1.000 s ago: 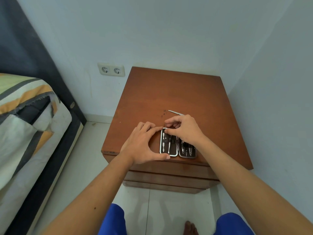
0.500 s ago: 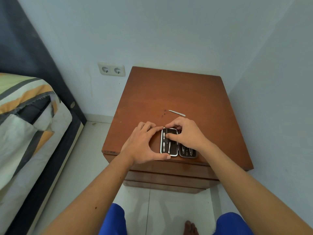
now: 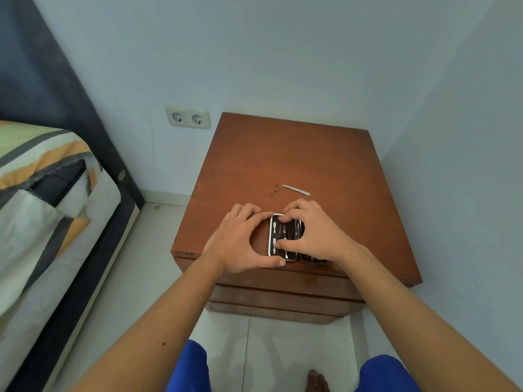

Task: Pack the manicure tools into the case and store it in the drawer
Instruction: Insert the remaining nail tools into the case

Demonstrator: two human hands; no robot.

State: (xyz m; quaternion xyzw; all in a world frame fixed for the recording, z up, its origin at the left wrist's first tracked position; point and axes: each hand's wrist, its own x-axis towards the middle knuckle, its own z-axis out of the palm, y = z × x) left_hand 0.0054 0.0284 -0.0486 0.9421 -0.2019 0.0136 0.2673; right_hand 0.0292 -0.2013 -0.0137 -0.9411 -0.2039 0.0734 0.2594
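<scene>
I am seating a tool into the left half of the open case, which lies flat near the front edge of the nightstand. My right hand lies over the case with the fingers curled down: the thumb presses near the case's lower left at about 7 o'clock of the hand, and the fingertips press along the far rim at 11 o'clock. Whether it pinches a tool or only pushes one under its strap, I cannot tell. My left hand is open in a C just left of the case, index fingertip touching the far corner at 1 o'clock, thumb at the near corner at 4 o'clock, bracing it without closing on anything.

To do this well, I judge I should keep the left hand firm so the case does not slide toward the edge, and press the tool flat along its length, not at one end.

One file lies loose on the wood at 12 o'clock from the case, near but apart; it is not yet packed. The drawer below is closed.

Against half a second ago, my right hand has spread lower across the case, thumb dropped toward the near end. The left hand and the file are unchanged.
</scene>
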